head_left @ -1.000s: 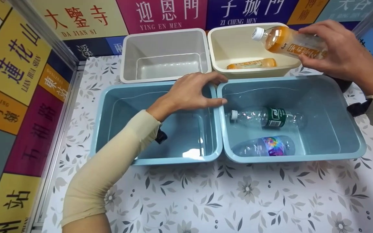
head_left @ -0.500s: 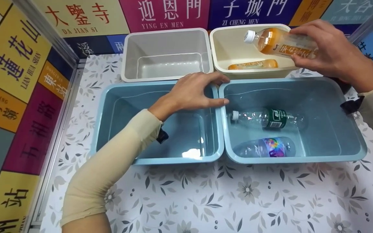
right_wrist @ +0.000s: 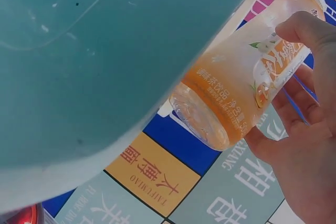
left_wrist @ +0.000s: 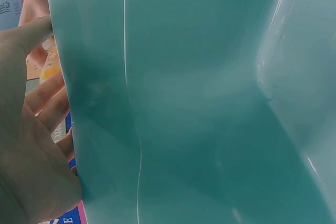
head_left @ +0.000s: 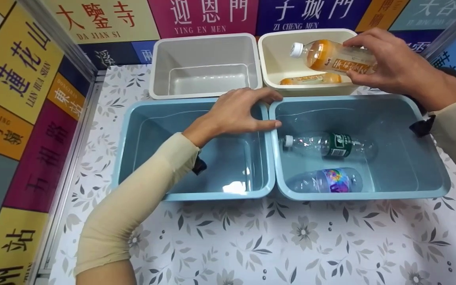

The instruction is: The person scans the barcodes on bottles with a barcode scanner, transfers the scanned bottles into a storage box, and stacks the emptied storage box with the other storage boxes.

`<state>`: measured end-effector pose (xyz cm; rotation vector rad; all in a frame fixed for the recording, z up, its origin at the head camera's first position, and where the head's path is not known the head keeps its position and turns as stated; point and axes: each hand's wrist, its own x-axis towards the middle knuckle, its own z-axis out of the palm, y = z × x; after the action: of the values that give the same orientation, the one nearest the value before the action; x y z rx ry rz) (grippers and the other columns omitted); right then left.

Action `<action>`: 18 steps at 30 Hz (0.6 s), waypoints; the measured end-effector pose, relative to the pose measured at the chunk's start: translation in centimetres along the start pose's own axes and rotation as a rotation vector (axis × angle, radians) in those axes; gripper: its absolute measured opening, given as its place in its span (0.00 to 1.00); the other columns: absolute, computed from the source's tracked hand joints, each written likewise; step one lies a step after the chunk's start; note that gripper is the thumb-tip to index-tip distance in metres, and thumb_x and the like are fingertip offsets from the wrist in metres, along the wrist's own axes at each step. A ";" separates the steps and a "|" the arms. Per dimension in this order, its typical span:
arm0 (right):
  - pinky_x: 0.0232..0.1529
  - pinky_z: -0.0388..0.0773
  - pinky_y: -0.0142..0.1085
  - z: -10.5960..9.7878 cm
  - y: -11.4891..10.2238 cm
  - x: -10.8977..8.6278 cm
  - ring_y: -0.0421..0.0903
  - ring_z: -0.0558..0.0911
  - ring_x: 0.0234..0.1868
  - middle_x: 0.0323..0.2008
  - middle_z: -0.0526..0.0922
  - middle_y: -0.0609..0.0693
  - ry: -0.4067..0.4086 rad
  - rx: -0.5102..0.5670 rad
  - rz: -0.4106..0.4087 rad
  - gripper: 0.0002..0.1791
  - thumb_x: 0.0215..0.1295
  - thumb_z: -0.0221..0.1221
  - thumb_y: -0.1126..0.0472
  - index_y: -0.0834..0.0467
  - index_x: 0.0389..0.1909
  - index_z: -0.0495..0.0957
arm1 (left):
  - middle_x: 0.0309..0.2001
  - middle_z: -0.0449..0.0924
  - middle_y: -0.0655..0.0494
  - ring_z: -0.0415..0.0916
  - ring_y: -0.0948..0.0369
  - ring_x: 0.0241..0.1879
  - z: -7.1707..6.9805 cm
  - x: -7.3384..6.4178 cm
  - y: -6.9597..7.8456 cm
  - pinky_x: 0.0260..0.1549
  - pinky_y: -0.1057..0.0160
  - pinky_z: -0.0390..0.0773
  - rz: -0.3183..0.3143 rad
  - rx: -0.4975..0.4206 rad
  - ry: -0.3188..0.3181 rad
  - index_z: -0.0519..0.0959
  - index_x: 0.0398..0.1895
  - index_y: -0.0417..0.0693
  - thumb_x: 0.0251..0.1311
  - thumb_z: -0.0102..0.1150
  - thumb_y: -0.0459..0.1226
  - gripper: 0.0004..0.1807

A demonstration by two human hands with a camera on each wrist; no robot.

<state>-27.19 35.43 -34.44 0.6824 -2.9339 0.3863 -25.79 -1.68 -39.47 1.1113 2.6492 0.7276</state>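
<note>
In the head view my right hand point(head_left: 394, 67) grips a plastic drink bottle point(head_left: 335, 59) with an orange label and white cap, cap pointing left. It is over the cream bin point(head_left: 267, 75), where another orange-labelled bottle point(head_left: 311, 79) lies on the floor. The right wrist view shows the base of the held bottle point(right_wrist: 231, 87) towards the camera. My left hand point(head_left: 236, 113) rests across the meeting rims of two blue bins, thumb and fingers extended; its fingers point(left_wrist: 50, 98) show beyond the bin edge in the left wrist view.
The right blue bin point(head_left: 370, 194) holds a green-labelled clear bottle point(head_left: 337, 144) and a purple-labelled one point(head_left: 335, 180). The left blue bin point(head_left: 212, 196) stands beside it. A grey bin point(head_left: 154, 75) is at the back left. Printed panels point(head_left: 204, 16) stand behind and at the sides.
My right hand has moved left with the orange-labelled bottle, further over the cream bin. The left hand has stayed on the rims.
</note>
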 end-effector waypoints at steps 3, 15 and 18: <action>0.59 0.74 0.63 0.2 -0.1 0.3 0.60 0.67 0.63 0.66 0.68 0.61 -0.017 0.005 -0.001 0.37 0.64 0.66 0.56 0.51 0.73 0.65 | 0.62 0.77 0.75 0.72 0.73 0.60 0.0 0.0 0.0 0.62 0.63 0.69 -0.001 0.001 0.001 0.70 0.67 0.75 0.53 0.55 0.73 0.39; 0.63 0.69 0.64 0.9 -0.6 1.2 0.63 0.66 0.64 0.67 0.68 0.63 -0.053 0.010 -0.026 0.38 0.62 0.68 0.58 0.54 0.72 0.66 | 0.64 0.76 0.75 0.71 0.73 0.62 0.1 -0.1 0.0 0.64 0.62 0.68 -0.012 -0.001 -0.012 0.69 0.68 0.76 0.53 0.55 0.73 0.39; 0.64 0.68 0.64 1.0 -0.7 1.5 0.62 0.66 0.63 0.66 0.68 0.63 -0.059 0.009 -0.040 0.37 0.62 0.68 0.58 0.55 0.72 0.67 | 0.64 0.76 0.75 0.71 0.73 0.62 0.0 -0.1 0.0 0.64 0.61 0.68 -0.011 -0.004 -0.011 0.69 0.67 0.76 0.53 0.55 0.73 0.39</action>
<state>-28.23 33.96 -35.06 0.7645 -2.9701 0.3828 -25.68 -1.75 -39.51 1.0958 2.6420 0.7222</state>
